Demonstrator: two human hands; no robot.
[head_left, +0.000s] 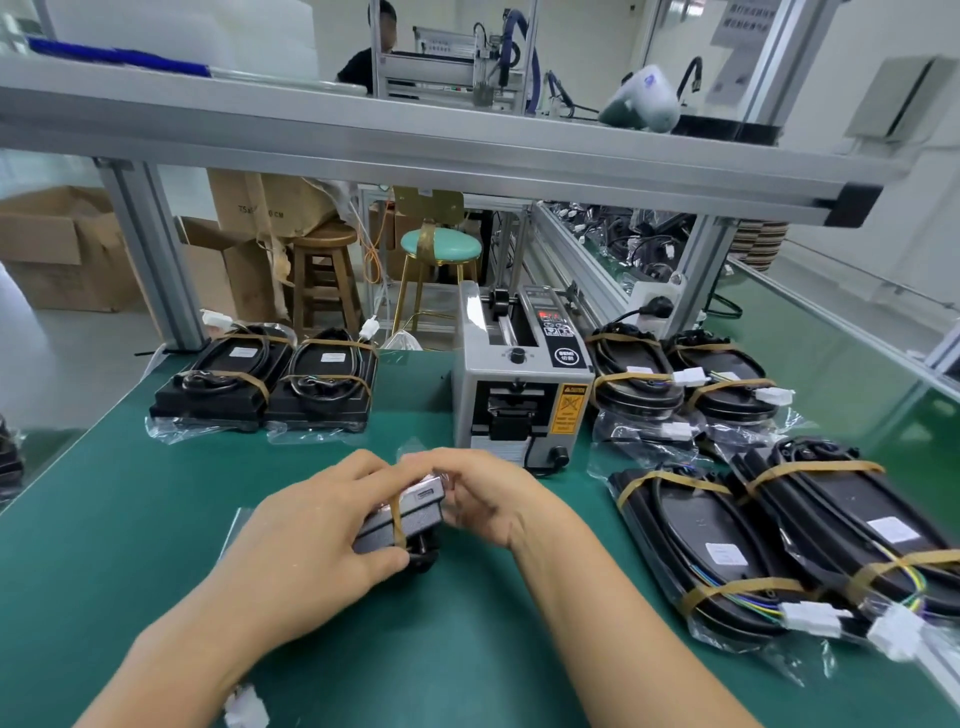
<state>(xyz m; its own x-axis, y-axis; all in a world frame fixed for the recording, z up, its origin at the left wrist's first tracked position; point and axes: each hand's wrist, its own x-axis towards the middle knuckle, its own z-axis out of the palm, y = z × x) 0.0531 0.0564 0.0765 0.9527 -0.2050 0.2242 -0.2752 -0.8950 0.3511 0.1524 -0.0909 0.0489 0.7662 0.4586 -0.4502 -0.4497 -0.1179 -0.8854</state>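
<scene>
A grey rubber-banded unit (415, 512) gripped in curled fingers of left hand (311, 535) and right hand (491, 501) (low over the green mat (119, 519)).

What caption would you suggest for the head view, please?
The left hand and right hand grip a rubber-banded gray unit above the green mat before an automatic tape dispenser.
</scene>
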